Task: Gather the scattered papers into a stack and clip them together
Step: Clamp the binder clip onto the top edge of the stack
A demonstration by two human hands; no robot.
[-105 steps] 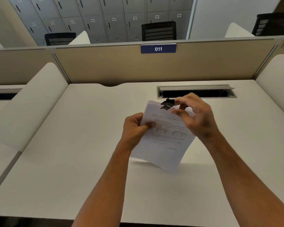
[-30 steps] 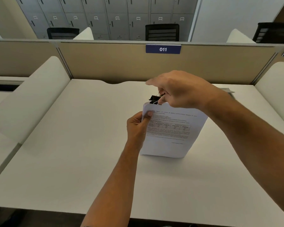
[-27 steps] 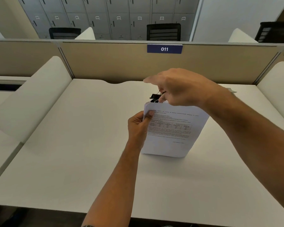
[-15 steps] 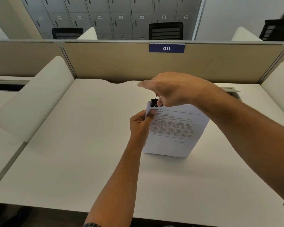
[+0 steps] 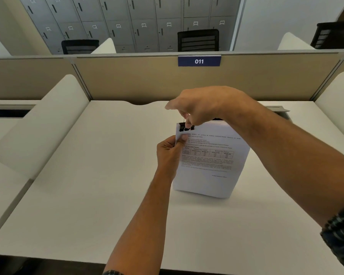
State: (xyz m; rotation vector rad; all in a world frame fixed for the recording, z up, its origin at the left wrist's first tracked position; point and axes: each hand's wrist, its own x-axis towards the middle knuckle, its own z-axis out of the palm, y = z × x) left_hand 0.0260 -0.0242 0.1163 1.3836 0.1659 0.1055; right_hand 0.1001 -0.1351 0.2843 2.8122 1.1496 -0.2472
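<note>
A stack of white printed papers stands upright on its bottom edge on the white desk. My left hand pinches the stack's left edge near the top. A black binder clip sits on the stack's top left corner. My right hand reaches over from the right and grips the clip's wire handle with its fingertips. The far side of the clip is hidden behind the paper and my fingers.
A beige partition with a blue "011" label closes the desk's far side. White rounded dividers stand at the left and right. A cable slot lies behind my right arm. Lockers and black chairs are beyond.
The stack went from tilted in the air to standing on the desk. My right hand lowered the clip onto the top left corner, where it now grips the paper.
</note>
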